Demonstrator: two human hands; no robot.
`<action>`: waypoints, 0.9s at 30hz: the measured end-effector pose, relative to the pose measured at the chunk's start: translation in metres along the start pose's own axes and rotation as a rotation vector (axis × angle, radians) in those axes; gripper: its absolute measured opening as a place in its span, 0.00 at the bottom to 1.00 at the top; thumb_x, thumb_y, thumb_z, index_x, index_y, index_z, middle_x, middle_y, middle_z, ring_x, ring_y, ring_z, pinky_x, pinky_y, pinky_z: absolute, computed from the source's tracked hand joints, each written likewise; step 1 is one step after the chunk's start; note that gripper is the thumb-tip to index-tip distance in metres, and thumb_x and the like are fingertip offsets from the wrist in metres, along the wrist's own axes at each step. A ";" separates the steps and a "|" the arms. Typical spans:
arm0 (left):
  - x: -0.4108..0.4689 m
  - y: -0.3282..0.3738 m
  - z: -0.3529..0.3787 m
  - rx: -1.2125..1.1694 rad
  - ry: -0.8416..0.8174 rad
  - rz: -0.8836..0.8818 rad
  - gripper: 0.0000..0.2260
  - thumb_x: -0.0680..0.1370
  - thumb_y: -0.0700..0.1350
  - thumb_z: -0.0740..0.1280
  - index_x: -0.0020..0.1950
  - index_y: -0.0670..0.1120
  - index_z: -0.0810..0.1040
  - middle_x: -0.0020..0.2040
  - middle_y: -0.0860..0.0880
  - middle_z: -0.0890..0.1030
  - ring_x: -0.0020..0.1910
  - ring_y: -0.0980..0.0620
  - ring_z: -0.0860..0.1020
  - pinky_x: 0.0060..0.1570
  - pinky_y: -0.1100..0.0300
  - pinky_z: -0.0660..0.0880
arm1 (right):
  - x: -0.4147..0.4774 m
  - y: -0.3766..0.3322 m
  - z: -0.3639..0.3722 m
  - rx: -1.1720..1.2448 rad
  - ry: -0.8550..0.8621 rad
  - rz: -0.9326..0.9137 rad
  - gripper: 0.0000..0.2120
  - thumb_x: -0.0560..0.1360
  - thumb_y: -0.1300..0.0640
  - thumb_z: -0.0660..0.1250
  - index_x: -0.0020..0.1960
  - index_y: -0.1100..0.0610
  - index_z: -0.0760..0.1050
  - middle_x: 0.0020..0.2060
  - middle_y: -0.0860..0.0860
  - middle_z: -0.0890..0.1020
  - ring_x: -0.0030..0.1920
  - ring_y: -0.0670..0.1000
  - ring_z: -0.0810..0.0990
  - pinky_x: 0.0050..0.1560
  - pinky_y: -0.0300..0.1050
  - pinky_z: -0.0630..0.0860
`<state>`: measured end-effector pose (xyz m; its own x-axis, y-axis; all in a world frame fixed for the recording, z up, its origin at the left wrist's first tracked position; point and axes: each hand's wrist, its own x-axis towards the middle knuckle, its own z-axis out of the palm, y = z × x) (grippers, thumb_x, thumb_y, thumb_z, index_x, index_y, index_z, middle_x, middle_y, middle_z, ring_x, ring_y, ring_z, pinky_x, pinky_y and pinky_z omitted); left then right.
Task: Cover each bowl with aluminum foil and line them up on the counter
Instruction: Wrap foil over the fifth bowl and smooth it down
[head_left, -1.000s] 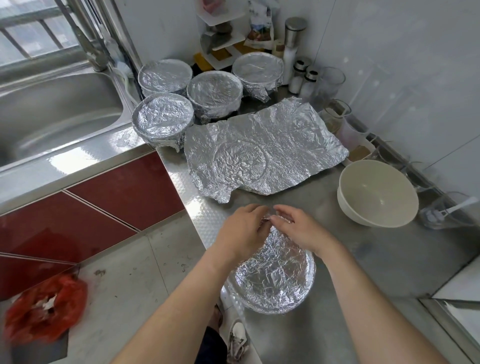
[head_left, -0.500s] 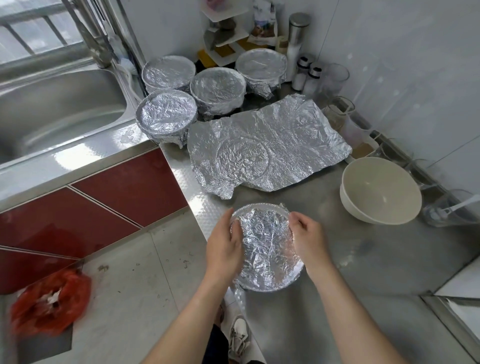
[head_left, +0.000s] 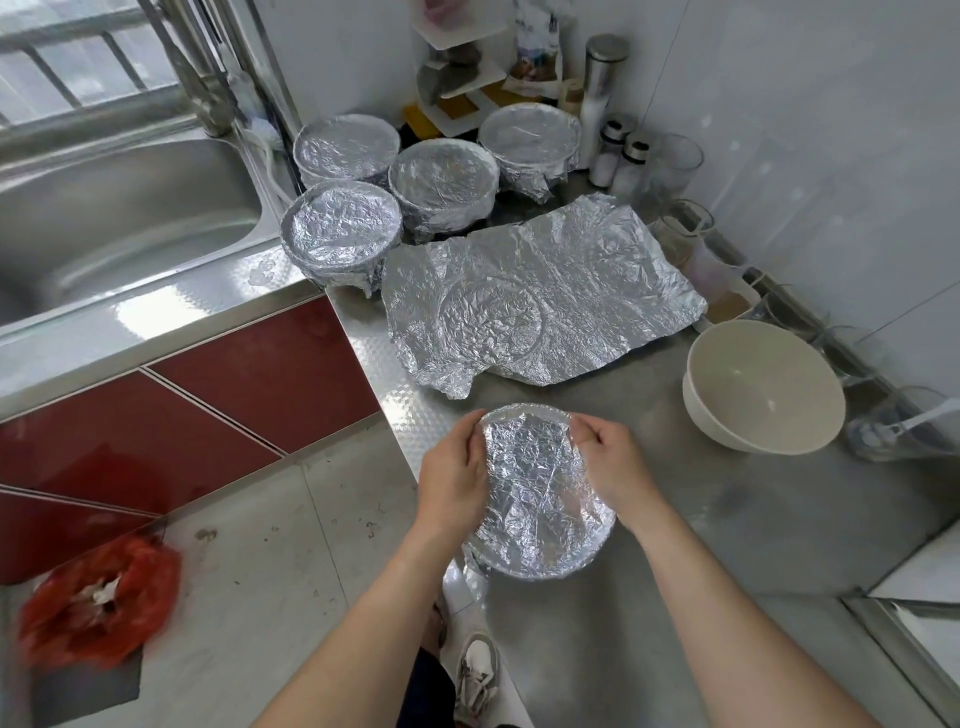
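A: Steel surface (head_left: 753, 545), corner of a kitchen?
B: Yes, meeting a sink (head_left: 119, 208) on the left, under white tiled wall (head_left: 805, 130); red cabinet fronts (head_left: 260, 374) below, red bag (head_left: 98, 597) on the floor (head_left: 260, 545).
A: And the foil-covered bowl (head_left: 540, 499)?
B: At the near edge, gripped between left hand (head_left: 452, 478) and right hand (head_left: 613, 467), fingers curled over the rim on each side.
A: Farther back?
B: Four covered bowls (head_left: 441, 182) clustered by the sink, loose foil sheet (head_left: 545, 296) just before them, bare bowl (head_left: 763, 384) to the right.
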<state>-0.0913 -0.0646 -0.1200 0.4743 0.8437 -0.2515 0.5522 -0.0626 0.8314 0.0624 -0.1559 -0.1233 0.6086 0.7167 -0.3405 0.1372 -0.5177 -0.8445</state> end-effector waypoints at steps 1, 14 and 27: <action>0.002 0.001 -0.001 0.005 -0.023 0.007 0.16 0.85 0.46 0.55 0.71 0.48 0.73 0.50 0.49 0.83 0.40 0.54 0.77 0.40 0.63 0.69 | -0.001 -0.001 0.000 0.030 0.007 0.005 0.10 0.83 0.55 0.57 0.51 0.53 0.77 0.26 0.35 0.74 0.34 0.40 0.69 0.37 0.29 0.67; -0.021 0.005 0.003 -0.303 0.105 -0.179 0.17 0.85 0.49 0.54 0.69 0.48 0.74 0.60 0.48 0.79 0.62 0.49 0.75 0.61 0.55 0.70 | -0.016 0.002 0.011 0.008 0.218 -0.022 0.20 0.83 0.57 0.54 0.32 0.54 0.60 0.25 0.46 0.62 0.29 0.47 0.60 0.33 0.46 0.58; -0.031 -0.007 -0.016 -0.472 0.221 -0.325 0.18 0.84 0.51 0.58 0.73 0.49 0.71 0.70 0.54 0.72 0.67 0.58 0.69 0.68 0.59 0.63 | -0.008 -0.008 -0.009 0.383 0.135 0.192 0.22 0.82 0.49 0.58 0.71 0.59 0.69 0.67 0.50 0.74 0.67 0.50 0.72 0.71 0.49 0.65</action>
<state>-0.1208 -0.0824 -0.1103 0.1514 0.8735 -0.4626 0.2574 0.4170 0.8717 0.0634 -0.1622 -0.1101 0.6949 0.5439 -0.4703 -0.2717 -0.4070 -0.8721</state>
